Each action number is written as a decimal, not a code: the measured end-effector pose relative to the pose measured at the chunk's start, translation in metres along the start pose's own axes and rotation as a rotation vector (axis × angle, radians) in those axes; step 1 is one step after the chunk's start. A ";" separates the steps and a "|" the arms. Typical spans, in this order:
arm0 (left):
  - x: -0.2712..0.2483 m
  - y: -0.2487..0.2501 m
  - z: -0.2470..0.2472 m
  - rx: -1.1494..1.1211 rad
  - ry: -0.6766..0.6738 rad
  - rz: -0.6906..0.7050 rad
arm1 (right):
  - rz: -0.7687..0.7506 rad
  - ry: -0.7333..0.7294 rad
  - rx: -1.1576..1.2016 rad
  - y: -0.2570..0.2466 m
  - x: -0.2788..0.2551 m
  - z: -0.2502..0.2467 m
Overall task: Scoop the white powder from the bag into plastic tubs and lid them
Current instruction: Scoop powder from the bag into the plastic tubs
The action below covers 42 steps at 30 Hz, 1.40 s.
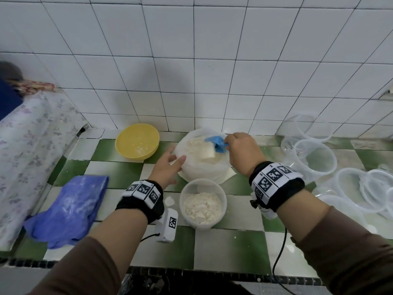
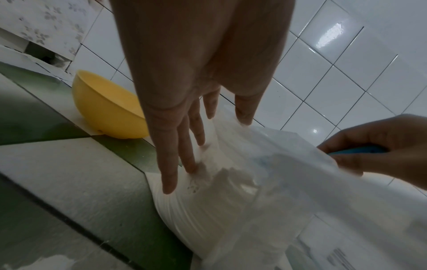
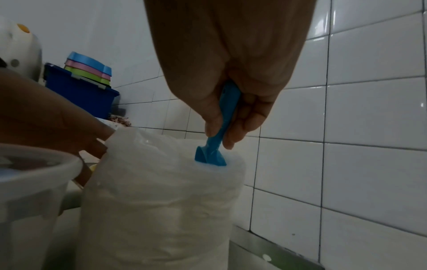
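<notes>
A clear plastic bag of white powder stands open near the tiled wall. My right hand grips the handle of a blue scoop, whose bowl dips into the powder at the bag's mouth; the right wrist view shows the scoop entering the bag. My left hand lies with straight fingers against the bag's left side, and its fingertips touch the plastic of the bag. In front of the bag stands a round plastic tub partly filled with powder, without a lid.
A yellow bowl with powder traces sits left of the bag. A crumpled blue bag lies at the front left. Several empty clear tubs and lids crowd the right side. The counter's front edge is close to me.
</notes>
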<state>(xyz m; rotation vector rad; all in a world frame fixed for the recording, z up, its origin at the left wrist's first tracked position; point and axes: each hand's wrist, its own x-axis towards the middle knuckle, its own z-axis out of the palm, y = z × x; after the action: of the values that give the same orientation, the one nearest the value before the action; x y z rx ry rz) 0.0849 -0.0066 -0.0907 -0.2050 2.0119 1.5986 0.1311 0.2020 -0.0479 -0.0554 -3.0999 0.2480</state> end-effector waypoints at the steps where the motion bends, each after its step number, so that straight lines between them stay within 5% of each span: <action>1: 0.001 0.000 0.000 -0.001 -0.007 -0.002 | 0.004 -0.016 0.014 -0.001 0.002 0.002; 26: 0.008 -0.001 0.001 -0.029 -0.044 0.014 | 0.371 -0.295 0.828 0.003 0.012 0.003; 42: 0.000 0.001 -0.001 -0.011 -0.032 0.015 | 0.416 -0.321 0.875 -0.011 0.017 0.017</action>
<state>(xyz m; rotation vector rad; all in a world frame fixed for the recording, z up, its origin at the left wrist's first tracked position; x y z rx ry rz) 0.0842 -0.0070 -0.0892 -0.1675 1.9851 1.6120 0.1133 0.1892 -0.0627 -0.6777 -2.9037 1.7124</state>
